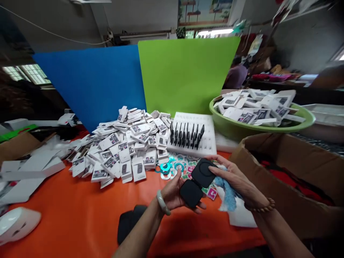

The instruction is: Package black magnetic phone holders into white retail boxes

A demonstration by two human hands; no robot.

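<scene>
A black folding device with two square pads joined by a hinge (203, 173) is held between both hands over the orange table. My left hand (176, 191) supports the lower pad from beneath, its thumb up at the side. My right hand (233, 175) grips the upper pad, which shows a ring on its face, and a blue cloth (229, 195) hangs under that palm. Just beyond the hands lie teal ring stickers (165, 167) and pink and green stickers (211, 194). A white foam tray (193, 148) behind them holds several upright black pieces (186, 136).
Many small white boxes (129, 143) are heaped at left centre. More fill a green basin (242, 130) at the right, above a cardboard box (285, 215). Black items (130, 222) lie by my left forearm. A white bowl (18, 224) stands far left; blue and green panels rise behind.
</scene>
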